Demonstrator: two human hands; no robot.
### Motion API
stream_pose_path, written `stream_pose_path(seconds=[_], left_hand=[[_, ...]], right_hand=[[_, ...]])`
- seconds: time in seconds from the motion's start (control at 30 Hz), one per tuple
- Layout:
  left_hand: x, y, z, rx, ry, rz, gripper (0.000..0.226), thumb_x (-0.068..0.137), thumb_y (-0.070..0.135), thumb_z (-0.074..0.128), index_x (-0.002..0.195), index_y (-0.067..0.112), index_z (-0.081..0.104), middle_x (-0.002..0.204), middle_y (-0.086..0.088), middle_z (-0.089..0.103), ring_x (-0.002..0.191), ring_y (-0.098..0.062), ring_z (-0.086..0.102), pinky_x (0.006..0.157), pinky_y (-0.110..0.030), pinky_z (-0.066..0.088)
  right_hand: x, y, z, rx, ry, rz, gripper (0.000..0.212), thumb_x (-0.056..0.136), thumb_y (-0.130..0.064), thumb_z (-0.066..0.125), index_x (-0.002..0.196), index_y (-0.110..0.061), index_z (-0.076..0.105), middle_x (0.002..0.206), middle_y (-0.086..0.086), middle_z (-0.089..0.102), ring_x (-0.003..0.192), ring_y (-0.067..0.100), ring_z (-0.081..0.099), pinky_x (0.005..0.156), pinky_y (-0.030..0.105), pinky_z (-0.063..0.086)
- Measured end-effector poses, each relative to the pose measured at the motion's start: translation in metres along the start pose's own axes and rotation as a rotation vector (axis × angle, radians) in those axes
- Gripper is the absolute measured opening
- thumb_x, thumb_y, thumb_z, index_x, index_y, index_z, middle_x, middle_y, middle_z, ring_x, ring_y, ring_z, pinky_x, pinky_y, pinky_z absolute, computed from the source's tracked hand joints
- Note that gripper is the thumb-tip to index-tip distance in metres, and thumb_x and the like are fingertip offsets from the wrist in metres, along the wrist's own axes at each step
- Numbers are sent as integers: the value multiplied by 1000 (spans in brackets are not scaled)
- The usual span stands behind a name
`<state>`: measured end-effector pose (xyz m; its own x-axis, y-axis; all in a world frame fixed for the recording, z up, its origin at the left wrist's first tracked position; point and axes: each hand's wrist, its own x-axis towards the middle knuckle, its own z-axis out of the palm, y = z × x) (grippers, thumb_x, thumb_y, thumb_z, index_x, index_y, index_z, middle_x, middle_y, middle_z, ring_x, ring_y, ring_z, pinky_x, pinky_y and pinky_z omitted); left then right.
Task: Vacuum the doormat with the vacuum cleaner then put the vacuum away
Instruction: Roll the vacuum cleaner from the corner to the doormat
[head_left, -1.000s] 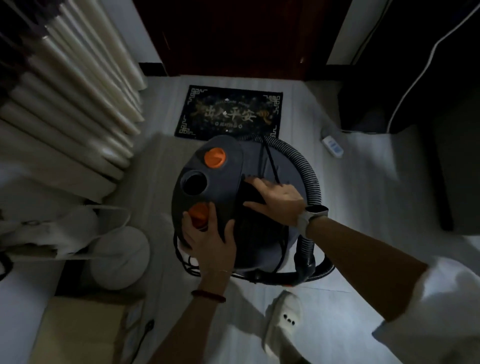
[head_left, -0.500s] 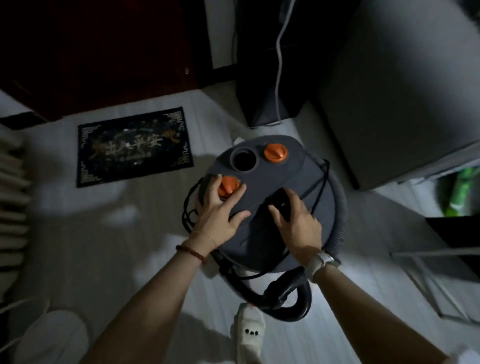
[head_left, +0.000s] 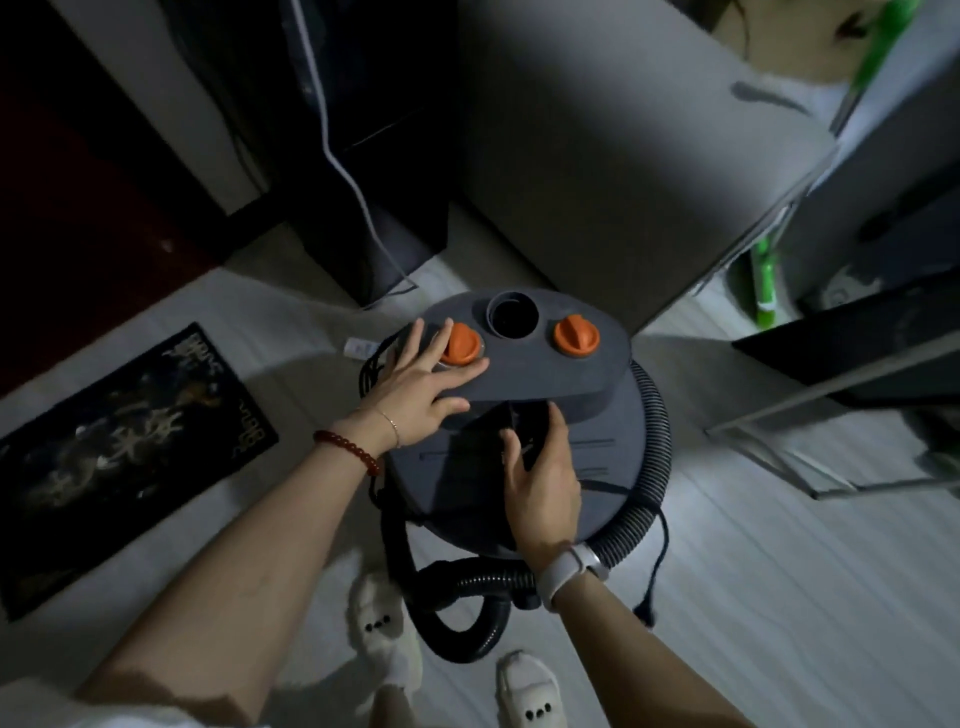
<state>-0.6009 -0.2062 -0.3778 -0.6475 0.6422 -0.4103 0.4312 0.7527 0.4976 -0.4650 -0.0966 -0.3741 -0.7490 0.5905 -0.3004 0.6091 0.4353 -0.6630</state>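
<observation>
A round dark grey vacuum cleaner (head_left: 587, 415) with two orange knobs and a ribbed black hose (head_left: 649, 457) coiled round it stands on the pale floor in the middle of the head view. My left hand (head_left: 421, 384) lies flat on its raised top, fingers straight beside the left orange knob (head_left: 461, 344). My right hand (head_left: 543, 478) rests on the lid, fingers reaching into the dark handle recess; whether they curl round the handle is hidden. The black doormat (head_left: 114, 447) with gold lettering lies on the floor at the left.
A tall grey cabinet (head_left: 613, 145) stands right behind the vacuum. A dark unit with a white cable (head_left: 353, 182) sits back left. A green mop (head_left: 763, 280) and a glass-topped stand (head_left: 852, 374) are at the right. My slippered feet (head_left: 384, 623) are just below the hose.
The view has swung right; the doormat has slid to the left and the grey cabinet now fills the back. The vacuum has turned with both hands staying on its top.
</observation>
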Motion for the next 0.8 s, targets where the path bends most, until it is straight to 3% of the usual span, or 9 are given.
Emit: stream_pose_path(seconds=[0.23,0.5,0.8], left_hand=[[71,-38,-55,39,-29,174,51,94,26,49,140,37,30,156,1,-10,141,-23,-22,117,-48,-1],[136,-35,-91,174,21,194,48,96,24,43,141,36,29,157,-5,-6,144,-26,-11,114,-48,-3],[219,-34,-134,190,3,202,50,96,20,43,142,34,27,157,-6,-6,143,-26,-12,115,-48,-5]], right_hand=[[52,-55,33,-4,127,101,61,92,-41,46,143,-17,25,134,10,51,111,35,56,84,43,47],[119,-89,35,47,185,162,59,92,-41,46,141,-15,26,133,13,51,112,38,54,86,45,46],[200,-117,27,133,177,172,59,92,-41,46,141,-16,24,135,12,49,113,37,54,88,47,47]])
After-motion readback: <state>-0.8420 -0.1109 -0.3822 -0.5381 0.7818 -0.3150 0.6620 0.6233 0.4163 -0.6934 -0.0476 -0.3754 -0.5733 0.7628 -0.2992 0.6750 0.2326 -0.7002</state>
